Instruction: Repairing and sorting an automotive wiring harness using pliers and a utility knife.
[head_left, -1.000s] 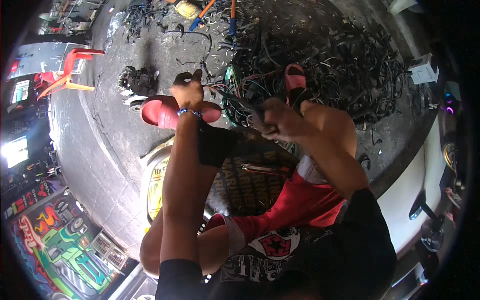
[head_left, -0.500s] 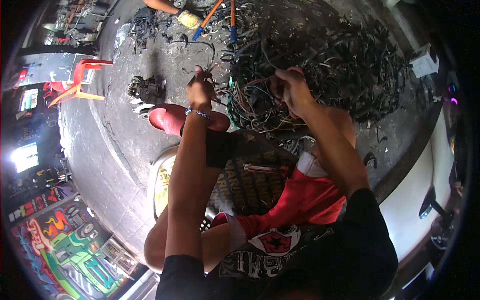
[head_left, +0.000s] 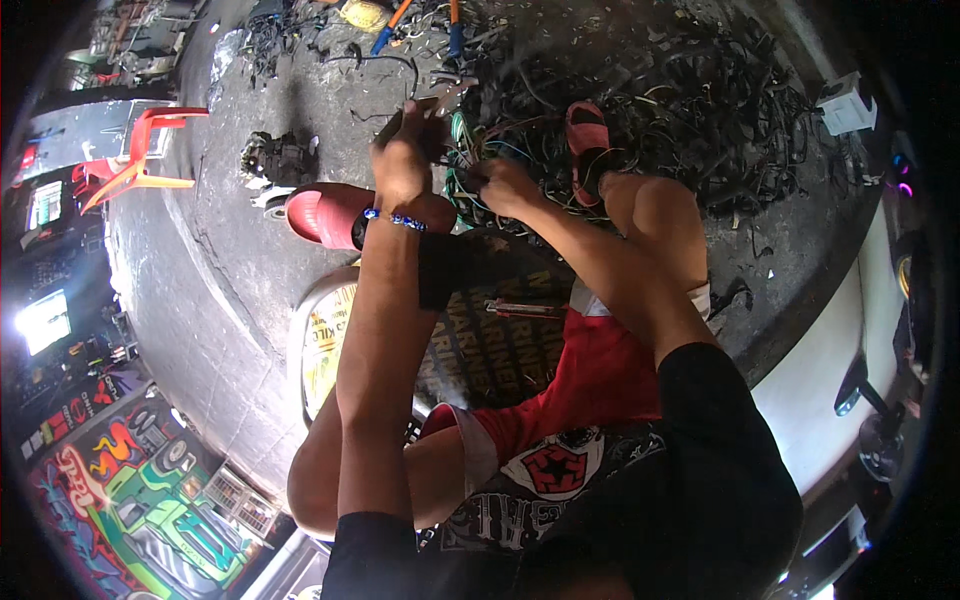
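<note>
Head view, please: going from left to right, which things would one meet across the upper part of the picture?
Red chair → dark machine part → left hand → right hand → red sandal → white box.

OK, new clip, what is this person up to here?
A person sits low on the concrete floor, working both hands into a tangle of coloured wires held above a big heap of black cables. The left hand, with a beaded bracelet on its wrist, holds what looks like a small tool. The right hand pinches the strands. Red sandals are on the feet.
</note>
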